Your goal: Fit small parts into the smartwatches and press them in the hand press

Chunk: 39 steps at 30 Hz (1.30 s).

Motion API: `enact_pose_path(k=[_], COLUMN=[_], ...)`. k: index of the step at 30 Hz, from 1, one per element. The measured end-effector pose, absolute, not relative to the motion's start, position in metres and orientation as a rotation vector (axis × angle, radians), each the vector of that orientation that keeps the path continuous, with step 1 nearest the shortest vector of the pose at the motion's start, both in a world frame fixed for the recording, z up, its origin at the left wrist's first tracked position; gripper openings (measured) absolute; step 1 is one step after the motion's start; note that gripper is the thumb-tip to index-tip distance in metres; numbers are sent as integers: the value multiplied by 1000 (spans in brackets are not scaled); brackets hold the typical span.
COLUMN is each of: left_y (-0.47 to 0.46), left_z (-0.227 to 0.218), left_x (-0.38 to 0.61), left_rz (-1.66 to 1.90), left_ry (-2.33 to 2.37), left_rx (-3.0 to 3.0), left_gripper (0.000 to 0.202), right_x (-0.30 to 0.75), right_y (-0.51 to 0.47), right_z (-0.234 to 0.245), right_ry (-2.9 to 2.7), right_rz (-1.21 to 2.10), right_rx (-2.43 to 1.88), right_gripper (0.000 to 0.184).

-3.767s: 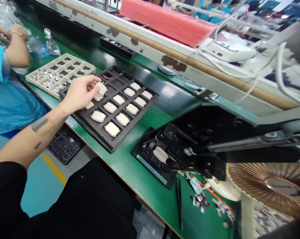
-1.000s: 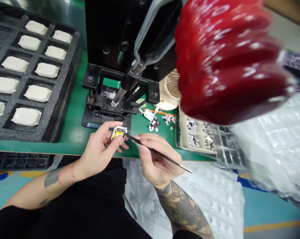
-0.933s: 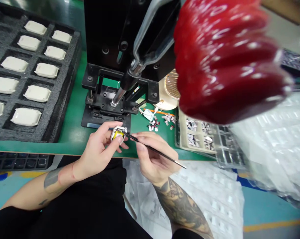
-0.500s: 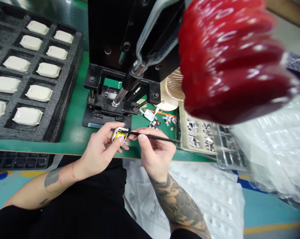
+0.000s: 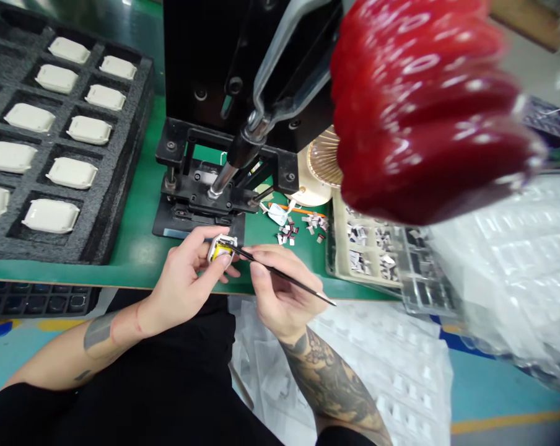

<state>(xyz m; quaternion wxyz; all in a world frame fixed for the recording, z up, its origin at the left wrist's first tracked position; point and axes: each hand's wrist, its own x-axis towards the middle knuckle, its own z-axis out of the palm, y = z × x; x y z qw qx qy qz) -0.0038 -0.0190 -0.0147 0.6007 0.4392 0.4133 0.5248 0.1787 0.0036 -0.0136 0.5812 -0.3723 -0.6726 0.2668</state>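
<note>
My left hand (image 5: 187, 275) pinches a small white housing (image 5: 221, 247) with a yellow part inside it, held just above the green bench edge (image 5: 135, 275). My right hand (image 5: 280, 291) grips thin black tweezers (image 5: 280, 274) like a pen. Their tip touches the open top of the housing. Both hands sit directly in front of the black hand press (image 5: 224, 155).
A black foam tray (image 5: 122, 167) of white housings lies on the left. The press's red lever knob (image 5: 424, 105) looms close at the upper right. A beige parts tray (image 5: 368, 254), loose scraps (image 5: 298, 226) and clear blister trays (image 5: 516, 260) lie to the right.
Long ago my left hand took a white housing from the foam tray. In the last second the tweezers swung level, then tilted back down, tip staying at the housing.
</note>
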Motion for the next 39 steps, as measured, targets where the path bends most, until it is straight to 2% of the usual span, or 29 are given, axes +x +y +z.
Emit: enact_pose_path(k=[3,6,8,11,13,17,25,28,33,39], left_y=[-19,-20,-20,-19,-17,-16,-15,-11,-8,-11], left_z=[-14,-14,-14,-14,-13,-11,-11,-11,-11,-12], left_x=[-4,-5,-5,-4,-3,-2,-7,-8,-10,-11], left_rz=[1210,1211,1226,1254,1275,1313,1318,1309,1293,1270], left_ry=[940,922,932,954,954,942,851,902,849,855], left_rx=[1003,996,979,925,893,848,793,731,722,744], left_gripper=[38,38,38,41,42,42,46,44,43,45], right_x=[174,173,175,184,190,195,194,208,220,195], right_y=[6,10,10,5,0,0,3,-4,-12,0], right_z=[-18,-18,-14,-7,-4,-11,-21,-11,-5,-14], right_ry=[-1345,-1116,-1110,-1368,-1501,-1348,-1256,-1279,-1302,-1321], right_rz=[900,1275,1371,1228,1014,748,1047,986,731,889], right_rx=[-992,-1007,-932,-803,-760,-870,-873,-818,-971,-960], right_gripper=[10,15,15,9,14,20,10,9,13,16])
